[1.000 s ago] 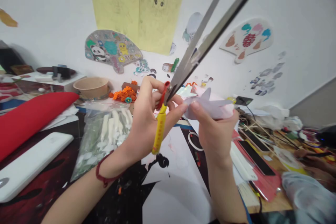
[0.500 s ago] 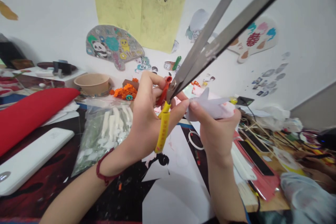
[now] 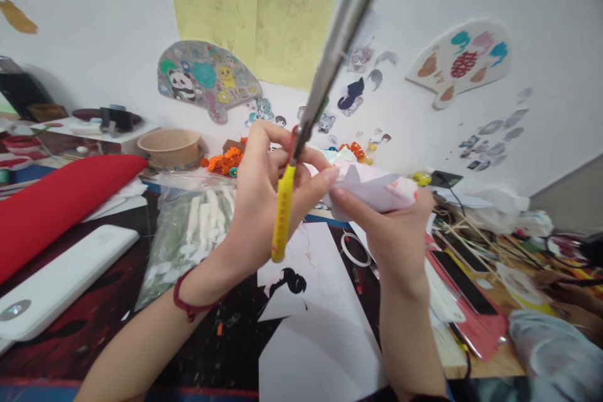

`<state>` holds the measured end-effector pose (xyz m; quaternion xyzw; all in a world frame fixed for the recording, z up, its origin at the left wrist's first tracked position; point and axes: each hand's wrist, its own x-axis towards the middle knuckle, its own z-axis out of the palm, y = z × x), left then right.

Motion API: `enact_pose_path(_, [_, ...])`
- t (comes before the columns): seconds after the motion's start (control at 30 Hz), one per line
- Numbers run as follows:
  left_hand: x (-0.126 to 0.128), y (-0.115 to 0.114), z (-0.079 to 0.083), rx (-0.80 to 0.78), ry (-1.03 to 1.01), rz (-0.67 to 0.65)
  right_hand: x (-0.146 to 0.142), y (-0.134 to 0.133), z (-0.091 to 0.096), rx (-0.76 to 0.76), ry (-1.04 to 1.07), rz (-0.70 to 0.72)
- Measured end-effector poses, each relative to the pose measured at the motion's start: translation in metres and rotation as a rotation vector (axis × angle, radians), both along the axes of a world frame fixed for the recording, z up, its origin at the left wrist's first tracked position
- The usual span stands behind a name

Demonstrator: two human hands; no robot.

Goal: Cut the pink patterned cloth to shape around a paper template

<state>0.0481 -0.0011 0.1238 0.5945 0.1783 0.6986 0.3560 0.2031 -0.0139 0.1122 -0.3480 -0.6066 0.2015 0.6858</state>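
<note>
My left hand (image 3: 266, 201) grips a pair of long scissors (image 3: 283, 213) by its yellow and red handles. The steel blades (image 3: 332, 56) point up and away, closed together, and their tips run out of the top of the picture. My right hand (image 3: 396, 235) pinches a pale pink cut-out (image 3: 372, 191) between thumb and fingers, its pointed end close to my left fingers. The cut-out has a darker pink patch near its right end. The blades do not touch it.
Below my hands lies a printed white and black sheet (image 3: 311, 320). A clear bag of white pieces (image 3: 188, 239) and a red cushion (image 3: 61, 201) lie to the left. A tan bowl (image 3: 169, 147) and orange beads (image 3: 221, 163) stand behind. Wooden sticks (image 3: 471, 251) lie to the right.
The scissor blades have closed from wide apart and now stand more upright. The pink cut-out has shifted slightly left, nearer my left hand, and the view has turned a little.
</note>
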Motion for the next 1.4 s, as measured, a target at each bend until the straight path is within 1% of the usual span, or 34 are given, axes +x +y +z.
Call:
enact_pose_path(0.07, [-0.005,0.004,0.003,-0.003,-0.022,0.060,0.002,0.002,-0.001,-0.014,0.017,0.019])
enact_pose_path(0.17, [-0.016,0.014,0.004,0.006,-0.034,0.192,0.005,0.008,-0.002,0.011,0.061,0.035])
enact_pose_path(0.27, [-0.031,0.032,0.000,0.027,-0.079,0.309,0.009,0.012,0.000,0.045,0.092,0.008])
enact_pose_path(0.37, [-0.041,0.049,-0.004,-0.015,-0.018,0.411,0.013,0.012,0.002,0.054,0.101,0.004])
enact_pose_path(0.43, [-0.041,0.053,-0.005,-0.047,0.021,0.366,0.014,0.011,0.003,0.033,0.097,0.026])
enact_pose_path(0.5, [-0.035,0.048,-0.003,-0.078,0.076,0.254,0.014,0.010,0.003,0.009,0.095,0.058])
enact_pose_path(0.6, [-0.022,0.030,0.000,-0.077,0.130,-0.004,0.010,0.009,0.002,0.004,0.105,0.098])
enact_pose_path(0.67, [-0.015,0.019,0.002,-0.100,0.145,-0.106,0.007,0.009,0.002,0.009,0.112,0.115])
enact_pose_path(0.7, [-0.012,0.014,0.002,-0.114,0.154,-0.134,0.006,0.010,0.002,0.012,0.112,0.122])
enact_pose_path(0.8, [-0.009,0.007,0.003,-0.138,0.155,-0.140,0.003,0.011,0.002,0.012,0.100,0.114])
enact_pose_path(0.93, [-0.009,0.007,0.002,-0.109,0.126,-0.113,0.002,0.011,0.003,0.001,0.085,0.064])
enact_pose_path(1.13, [-0.006,0.005,0.003,-0.093,0.148,-0.055,0.003,0.009,0.001,-0.031,0.073,0.070])
enact_pose_path(1.2, [-0.005,0.009,0.000,-0.054,0.113,-0.048,0.004,0.010,0.001,0.000,0.119,0.034])
enact_pose_path(1.27, [-0.005,0.017,-0.006,0.022,0.109,0.000,0.005,0.011,0.002,0.054,0.186,-0.021])
enact_pose_path(1.3, [-0.006,0.021,-0.010,0.065,0.147,0.037,0.006,0.011,0.003,0.078,0.217,-0.043])
enact_pose_path(1.37, [-0.006,0.030,-0.017,0.090,0.302,0.107,0.008,0.010,0.006,0.111,0.269,-0.077])
enact_pose_path(1.4, [-0.006,0.032,-0.020,0.104,0.369,0.063,0.009,0.008,0.008,0.118,0.292,-0.090])
